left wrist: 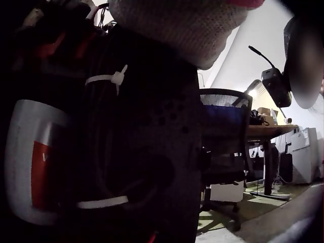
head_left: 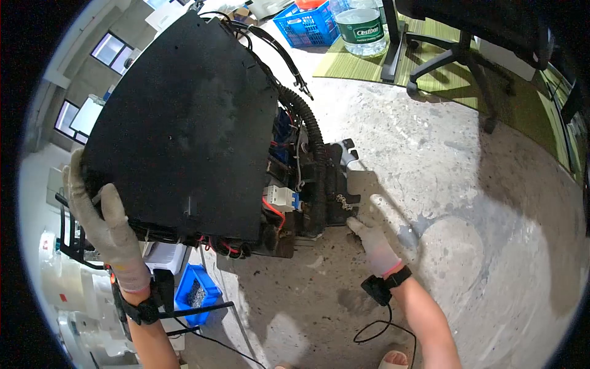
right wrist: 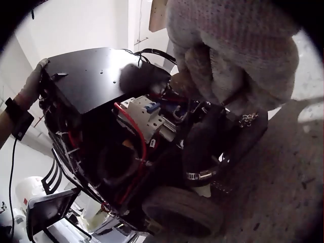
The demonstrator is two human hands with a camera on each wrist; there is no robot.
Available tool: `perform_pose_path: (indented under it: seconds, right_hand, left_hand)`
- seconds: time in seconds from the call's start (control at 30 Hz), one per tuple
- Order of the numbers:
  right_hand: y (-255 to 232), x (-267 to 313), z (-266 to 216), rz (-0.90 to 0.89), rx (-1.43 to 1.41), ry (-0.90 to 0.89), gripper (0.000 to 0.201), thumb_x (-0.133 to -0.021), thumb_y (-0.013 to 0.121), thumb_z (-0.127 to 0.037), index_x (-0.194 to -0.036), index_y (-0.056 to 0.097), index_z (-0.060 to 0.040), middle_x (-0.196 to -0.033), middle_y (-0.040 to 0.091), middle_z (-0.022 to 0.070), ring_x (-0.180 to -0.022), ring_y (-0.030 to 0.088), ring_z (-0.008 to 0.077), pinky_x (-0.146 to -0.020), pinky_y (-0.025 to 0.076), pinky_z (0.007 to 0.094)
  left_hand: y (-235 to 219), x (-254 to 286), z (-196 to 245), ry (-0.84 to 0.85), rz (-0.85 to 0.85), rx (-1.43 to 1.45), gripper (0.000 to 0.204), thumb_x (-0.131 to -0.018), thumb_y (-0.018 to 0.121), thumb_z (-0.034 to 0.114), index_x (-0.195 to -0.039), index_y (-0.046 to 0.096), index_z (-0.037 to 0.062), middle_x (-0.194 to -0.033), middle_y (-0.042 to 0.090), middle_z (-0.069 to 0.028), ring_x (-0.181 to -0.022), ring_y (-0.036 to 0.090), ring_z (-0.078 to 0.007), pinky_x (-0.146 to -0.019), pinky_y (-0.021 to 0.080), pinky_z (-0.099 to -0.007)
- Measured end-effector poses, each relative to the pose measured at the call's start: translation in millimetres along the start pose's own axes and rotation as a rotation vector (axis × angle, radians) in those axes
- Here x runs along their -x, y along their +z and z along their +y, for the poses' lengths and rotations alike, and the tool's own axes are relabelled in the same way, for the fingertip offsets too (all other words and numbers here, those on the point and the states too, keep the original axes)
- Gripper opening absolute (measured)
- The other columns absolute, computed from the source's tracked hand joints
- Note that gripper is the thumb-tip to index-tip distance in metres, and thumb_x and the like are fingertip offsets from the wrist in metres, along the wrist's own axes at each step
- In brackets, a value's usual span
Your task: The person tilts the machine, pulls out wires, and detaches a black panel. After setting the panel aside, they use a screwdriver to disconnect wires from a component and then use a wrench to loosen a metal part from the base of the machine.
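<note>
A black machine has a flat black top panel (head_left: 184, 123). My gloved left hand (head_left: 110, 227) lies against the panel's near left corner, fingers extended along its outer side and thumb over the top. In the left wrist view, part of that glove (left wrist: 187, 30) shows above the dark side wall with white cable ties. My gloved right hand (head_left: 375, 246) is low at the machine's right, at the edge of a black bracket (head_left: 339, 212) with a small chain. The right wrist view shows this hand's (right wrist: 228, 61) fingers curled over the dark bracket; their exact contact is partly hidden.
A white breaker (head_left: 281, 198) with a red wire and a thick corrugated hose (head_left: 310, 126) line the machine's right side. A wheel (right wrist: 182, 210) is beneath. Beyond stand a blue crate (head_left: 307, 27), a water bottle (head_left: 362, 31) and a chair (head_left: 458, 55). A blue bin (head_left: 212, 292) holds small parts.
</note>
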State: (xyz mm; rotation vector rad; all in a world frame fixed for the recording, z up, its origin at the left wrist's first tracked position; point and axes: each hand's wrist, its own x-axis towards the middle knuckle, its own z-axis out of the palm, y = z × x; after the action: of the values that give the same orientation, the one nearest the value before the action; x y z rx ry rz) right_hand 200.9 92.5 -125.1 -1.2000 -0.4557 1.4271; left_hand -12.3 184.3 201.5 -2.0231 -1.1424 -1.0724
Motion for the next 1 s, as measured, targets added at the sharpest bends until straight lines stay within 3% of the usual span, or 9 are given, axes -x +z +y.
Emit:
perform_pose_path:
  seconds: [0.17, 0.33, 0.5, 0.57, 0.6, 0.67, 0.83, 0.93, 1.0]
  right_hand:
    - [-17.4, 6.9, -14.6, 0.025, -0.085, -0.023, 0.040, -0.081, 0.054, -0.021, -0.110, 0.048, 0.0069, -0.098, 0.056, 0.0079, -0.088, 0.050, 0.0119, -0.079, 0.038, 0.0238]
    - [-41.7, -11.3, 6.8, 0.025, -0.058, -0.064, 0.034, -0.082, 0.051, -0.018, -0.104, 0.051, 0.0076, -0.106, 0.054, 0.0127, -0.098, 0.047, 0.0155, -0.085, 0.035, 0.0247]
    - [-51.6, -29.4, 19.2, 0.013, 0.215, -0.234, 0.029, -0.080, 0.051, -0.018, -0.090, 0.056, 0.0085, -0.106, 0.052, 0.0196, -0.104, 0.044, 0.0191, -0.089, 0.032, 0.0255]
    - [-50.0, -24.5, -1.8, -0.054, 0.462, -0.188, 0.029, -0.080, 0.051, -0.019, -0.091, 0.057, 0.0070, -0.103, 0.053, 0.0193, -0.102, 0.046, 0.0187, -0.088, 0.034, 0.0256]
    - [-45.0, -21.7, -17.4, -0.063, 0.465, -0.192, 0.029, -0.080, 0.051, -0.019, -0.091, 0.057, 0.0070, -0.103, 0.053, 0.0193, -0.102, 0.046, 0.0187, -0.088, 0.034, 0.0256]
    - [-31.8, -19.1, -45.7, -0.061, 0.231, 0.080, 0.028, -0.080, 0.052, -0.020, -0.093, 0.057, 0.0046, -0.098, 0.055, 0.0140, -0.093, 0.050, 0.0167, -0.082, 0.038, 0.0248]
    - [-6.1, -34.7, -56.8, -0.142, 0.273, -0.034, 0.030, -0.080, 0.055, -0.022, -0.094, 0.055, 0.0050, -0.085, 0.056, 0.0081, -0.079, 0.050, 0.0126, -0.071, 0.040, 0.0230]
    - [20.3, -34.6, -90.8, -0.222, 0.346, -0.110, 0.030, -0.080, 0.056, -0.022, -0.092, 0.054, 0.0054, -0.080, 0.056, 0.0061, -0.074, 0.049, 0.0105, -0.068, 0.040, 0.0235]
    - [33.9, -30.0, -107.3, -0.276, 0.372, -0.097, 0.030, -0.080, 0.056, -0.023, -0.090, 0.054, 0.0053, -0.077, 0.055, 0.0055, -0.072, 0.048, 0.0096, -0.066, 0.040, 0.0244]
  left_hand:
    - [3.6, 2.5, 5.2, -0.066, 0.023, 0.161, 0.049, -0.080, 0.040, 0.024, -0.125, 0.034, 0.0064, -0.125, 0.035, -0.0121, -0.115, 0.035, -0.0225, -0.097, 0.028, -0.0342]
    - [7.8, 8.1, -10.8, -0.268, 0.026, 0.533, 0.048, -0.081, 0.037, 0.022, -0.124, 0.034, 0.0010, -0.126, 0.034, -0.0137, -0.111, 0.040, -0.0236, -0.094, 0.032, -0.0325]
    - [7.0, 9.5, -42.4, -0.073, -0.019, 0.247, 0.053, -0.082, 0.034, 0.028, -0.129, 0.025, 0.0033, -0.127, 0.035, -0.0121, -0.114, 0.039, -0.0206, -0.094, 0.034, -0.0324]
    - [7.3, 10.2, -45.7, -0.237, -0.029, 0.535, 0.053, -0.082, 0.036, 0.029, -0.129, 0.026, 0.0050, -0.128, 0.033, -0.0116, -0.116, 0.036, -0.0216, -0.096, 0.032, -0.0346]
    - [7.0, 9.7, -49.5, -0.240, -0.022, 0.527, 0.053, -0.082, 0.036, 0.029, -0.129, 0.026, 0.0050, -0.128, 0.033, -0.0116, -0.116, 0.036, -0.0216, -0.096, 0.032, -0.0346]
    - [5.2, 7.9, -60.4, -0.089, -0.069, 0.322, 0.054, -0.083, 0.036, 0.031, -0.130, 0.025, 0.0071, -0.129, 0.032, -0.0106, -0.119, 0.032, -0.0221, -0.098, 0.028, -0.0354]
    - [-4.9, -0.4, -82.0, -0.149, -0.155, 0.284, 0.064, -0.064, 0.031, -0.004, -0.127, 0.030, 0.0105, -0.129, 0.034, -0.0100, -0.121, 0.029, -0.0223, -0.101, 0.022, -0.0334]
    - [-6.2, -7.4, -93.4, 0.021, -0.211, 0.221, 0.064, -0.063, 0.033, -0.004, -0.125, 0.031, 0.0104, -0.128, 0.035, -0.0096, -0.122, 0.028, -0.0232, -0.103, 0.018, -0.0359]
    - [-4.2, -8.7, -86.0, -0.093, -0.184, 0.196, 0.062, -0.063, 0.033, -0.006, -0.123, 0.033, 0.0092, -0.127, 0.036, -0.0094, -0.122, 0.027, -0.0232, -0.104, 0.016, -0.0365]
